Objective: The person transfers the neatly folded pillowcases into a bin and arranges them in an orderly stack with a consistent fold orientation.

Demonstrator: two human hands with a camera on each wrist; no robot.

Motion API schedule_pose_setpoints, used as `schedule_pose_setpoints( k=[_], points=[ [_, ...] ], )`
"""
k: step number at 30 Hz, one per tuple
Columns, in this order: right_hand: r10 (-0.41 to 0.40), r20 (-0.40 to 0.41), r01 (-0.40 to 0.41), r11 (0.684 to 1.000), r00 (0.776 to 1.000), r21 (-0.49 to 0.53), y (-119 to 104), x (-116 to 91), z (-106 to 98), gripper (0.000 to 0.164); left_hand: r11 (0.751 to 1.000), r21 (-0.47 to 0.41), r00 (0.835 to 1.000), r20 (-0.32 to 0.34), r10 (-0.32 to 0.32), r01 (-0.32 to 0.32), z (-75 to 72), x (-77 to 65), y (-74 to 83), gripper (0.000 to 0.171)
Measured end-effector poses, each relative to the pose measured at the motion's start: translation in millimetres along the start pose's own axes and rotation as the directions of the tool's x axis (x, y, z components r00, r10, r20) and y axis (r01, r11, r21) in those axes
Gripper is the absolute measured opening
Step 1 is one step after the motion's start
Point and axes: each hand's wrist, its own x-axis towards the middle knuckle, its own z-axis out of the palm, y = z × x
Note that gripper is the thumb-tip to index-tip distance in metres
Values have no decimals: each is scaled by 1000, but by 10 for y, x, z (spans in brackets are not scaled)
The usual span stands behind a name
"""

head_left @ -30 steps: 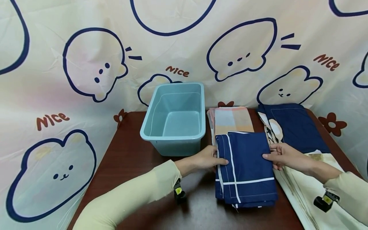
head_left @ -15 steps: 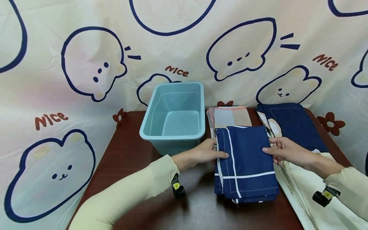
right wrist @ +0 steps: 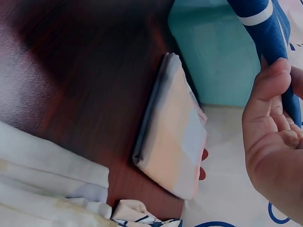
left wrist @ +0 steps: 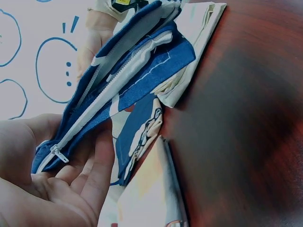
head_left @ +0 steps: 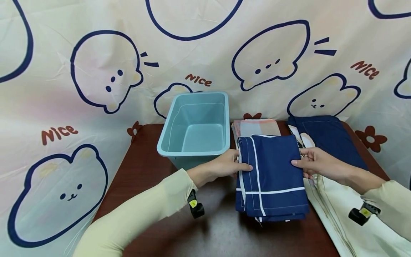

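A folded navy fabric cover (head_left: 273, 175) with white stripes is held up between both hands above the table. My left hand (head_left: 224, 166) pinches its left edge, thumb on the front face and fingers behind. At its right edge my right hand (head_left: 324, 166) grips in the same way. Up close in the left wrist view, the cover's edge shows a white zipper (left wrist: 113, 90) with a metal pull near the left palm. The right wrist view catches the right hand (right wrist: 279, 137) with thumb and fingers around the cover's edge (right wrist: 265, 28).
A light blue plastic tub (head_left: 192, 153) stands at the back, left of the cover. Behind the cover lies a folded plaid cloth (head_left: 260, 126). To the right are another folded navy cloth (head_left: 334, 139) and cream fabric (head_left: 346, 214) on the dark wooden table (head_left: 141, 171).
Both hands have raised the navy cover and moved it slightly toward the back. Its grip at both edges stays the same. The tub and the other cloths have not moved.
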Motion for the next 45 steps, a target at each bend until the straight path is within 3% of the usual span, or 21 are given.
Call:
schedule_pose_setpoints(
  k=[6,16,25,32,35,45],
  points=[
    [24,10,-24,999,1000,24,-93,37,-18,38,1000,19,1000,4,2,-2,-66,-48,65,41],
    [-13,-18,13,1000,1000,-1,-210,109,-15,25,1000,15,1000,0,6,-6,-188,-115,146,42],
    [-40,-19,41,999,999,19,-365,216,-10,32,999,30,999,-28,-18,19,-322,-189,226,43],
    [17,-45,-16,999,999,32,-445,315,15,45,998,48,999,-42,-28,30,-449,-214,234,43],
    [37,-53,-36,999,998,28,-471,364,26,46,998,55,999,-46,-28,30,-500,-243,254,43],
    [-2,-39,5,997,999,77,-564,461,54,41,995,91,996,-77,-34,41,-641,-329,316,43]
  ],
)
